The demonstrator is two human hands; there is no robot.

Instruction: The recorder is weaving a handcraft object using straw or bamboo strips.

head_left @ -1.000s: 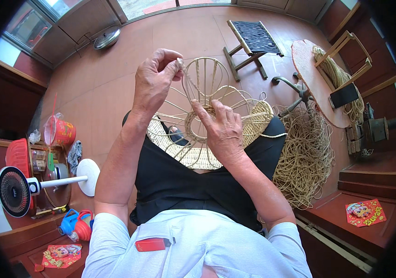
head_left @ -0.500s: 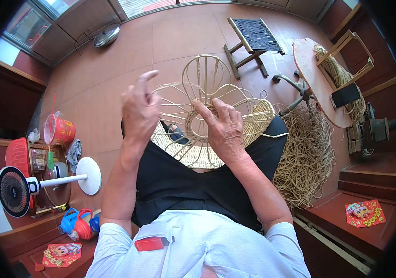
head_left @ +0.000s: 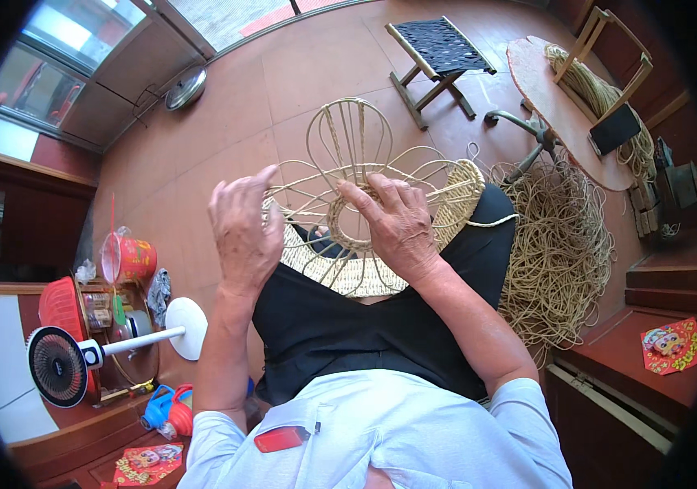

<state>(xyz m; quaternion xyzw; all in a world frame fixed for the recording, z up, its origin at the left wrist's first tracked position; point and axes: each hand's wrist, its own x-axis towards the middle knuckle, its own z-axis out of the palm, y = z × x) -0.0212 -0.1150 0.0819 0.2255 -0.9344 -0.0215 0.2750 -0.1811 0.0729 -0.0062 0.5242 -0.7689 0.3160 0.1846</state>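
Note:
A round cord-and-rod frame [head_left: 348, 122] with looped spokes and a wrapped central ring [head_left: 337, 220] rests over my lap, above a curved pale woven band [head_left: 460, 196]. My right hand [head_left: 397, 228] grips the right side of the central ring, fingers bent over it. My left hand [head_left: 246, 228] is at the left side of the frame, thumb and index apart beside the outer loops; its fingertips are partly hidden.
Tangled cord [head_left: 552, 261] heaps at my right below a tilted round tabletop [head_left: 527, 81] with coiled cord and a wooden frame. A folding stool [head_left: 438, 53] stands ahead. Leftward are a fan [head_left: 59, 367], red bucket [head_left: 132, 261] and jugs [head_left: 161, 407]; a lid [head_left: 185, 85] lies farther back.
My left hand has come down and leftward from the top of the frame, leaving the strand it pinched there. My right hand stays on the ring. The view has turned slightly.

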